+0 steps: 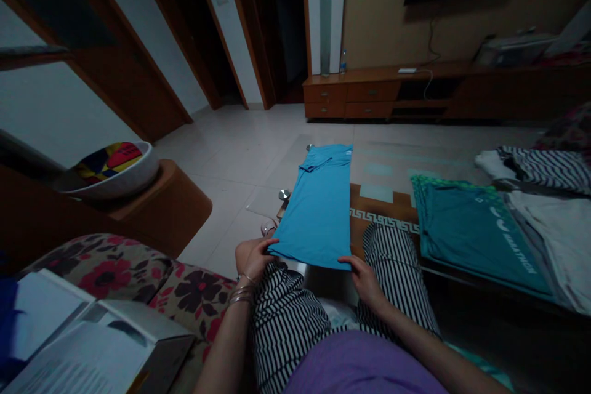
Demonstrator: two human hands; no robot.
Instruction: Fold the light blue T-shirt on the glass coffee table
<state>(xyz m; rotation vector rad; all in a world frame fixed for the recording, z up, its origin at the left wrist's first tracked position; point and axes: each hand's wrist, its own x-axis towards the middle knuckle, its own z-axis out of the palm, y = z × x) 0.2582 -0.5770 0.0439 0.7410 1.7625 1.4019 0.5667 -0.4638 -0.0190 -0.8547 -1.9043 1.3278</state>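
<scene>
1. The left hand (pixel 252 257) pinched the near left corner of a bright blue cloth T-shirt folded into a long narrow strip (pixel 319 206), fingers closed over its hem.
2. The right hand (pixel 364 281) gripped the near right corner of the same hem, thumb on top and fingers curled under the cloth.
3. From the two grips the shirt ran straight away across a glass-topped low table (pixel 383 175), its folded sleeves at the far end.
4. Beneath both grips lay the person's knees in black-and-white striped trousers (pixel 281 314).
5. To the right of the right-hand grip, well apart, sat a stack of folded garments topped by a teal printed shirt (pixel 475 228).
6. Left of the left-hand grip stood a floral cushion (pixel 115 268).
</scene>
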